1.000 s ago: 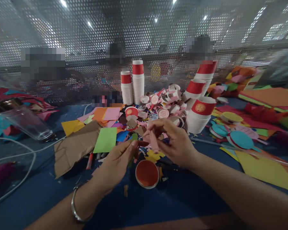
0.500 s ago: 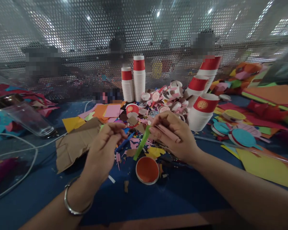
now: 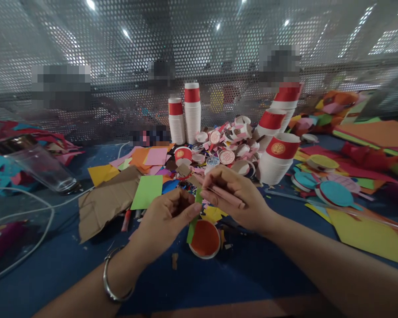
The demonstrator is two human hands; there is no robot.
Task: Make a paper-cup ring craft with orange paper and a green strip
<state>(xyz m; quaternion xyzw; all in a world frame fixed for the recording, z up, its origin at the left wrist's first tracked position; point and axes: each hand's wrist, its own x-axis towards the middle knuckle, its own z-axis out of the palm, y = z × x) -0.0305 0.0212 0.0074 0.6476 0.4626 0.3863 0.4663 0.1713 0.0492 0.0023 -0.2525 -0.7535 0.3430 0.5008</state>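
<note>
At far left, a clear tumbler (image 3: 49, 170) lay on its side on the blue surface (image 3: 252, 278); nearer you, torn cardboard (image 3: 106, 205) lay beside a light-green sheet (image 3: 148, 192). Your left hand (image 3: 167, 216) came next: its thumb crossed the front of the green strip (image 3: 193, 229) and its other fingers curled behind, pinching the strip partway down. The strip slanted between your hands, its lower end overlapping the orange-faced round piece (image 3: 205, 239); contact there could not be told. Your right hand (image 3: 242, 203) had thumb and fingers closed on a pink piece (image 3: 228, 196), the thumb tip beside the strip's upper end; whether it gripped the strip too, you could not tell from this view. Further right stood nested paper cups (image 3: 278, 159), clear of your forearm. Judged: the step in hand, steadying the strip, called for a light, flat left pinch near the middle, since narrow paper likely creased or curled under hard pressure. The pink piece was best angled away from the strip, and both wrists low and quiet.
</note>
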